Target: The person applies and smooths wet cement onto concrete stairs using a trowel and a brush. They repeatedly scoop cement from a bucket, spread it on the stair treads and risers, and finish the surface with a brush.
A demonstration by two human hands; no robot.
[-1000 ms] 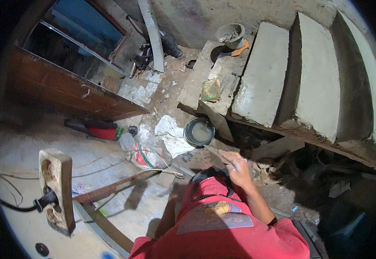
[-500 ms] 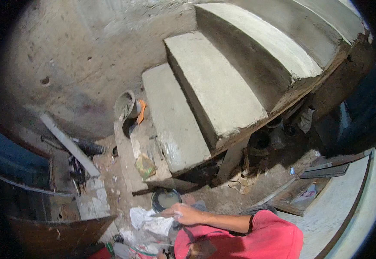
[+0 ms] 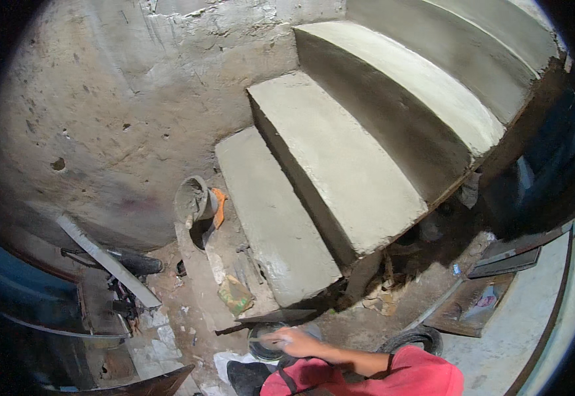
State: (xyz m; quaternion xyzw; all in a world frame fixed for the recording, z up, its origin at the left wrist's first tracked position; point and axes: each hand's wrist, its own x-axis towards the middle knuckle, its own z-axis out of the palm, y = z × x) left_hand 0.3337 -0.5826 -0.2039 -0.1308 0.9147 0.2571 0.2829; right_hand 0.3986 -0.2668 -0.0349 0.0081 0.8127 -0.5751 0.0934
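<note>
My right hand (image 3: 294, 342) reaches in from the right, below a pink-red sleeve (image 3: 426, 369). It is over a dark round bucket (image 3: 255, 348) on the floor at the foot of the stairs. Its fingers point left and look closed; what they hold, if anything, is too small to make out. My left hand does not show. White plastic sacking (image 3: 224, 363) and a dark cloth (image 3: 246, 377) lie just below the bucket. Above it, a crumpled green and yellow packet (image 3: 236, 295) rests on a low ledge.
Curved concrete stairs (image 3: 333, 158) rise to the upper right beside a rough wall (image 3: 116, 125). A bucket of grey mortar (image 3: 193, 199) and an orange piece (image 3: 219, 208) stand by the lowest step. A plank (image 3: 109, 261) leans at left. A tyre-like ring (image 3: 413, 340) and boards (image 3: 472, 310) lie right.
My right hand has moved slightly right and down, from above the white sacking to over the dark bucket. The view has tilted, so the stairs sit lower in it.
</note>
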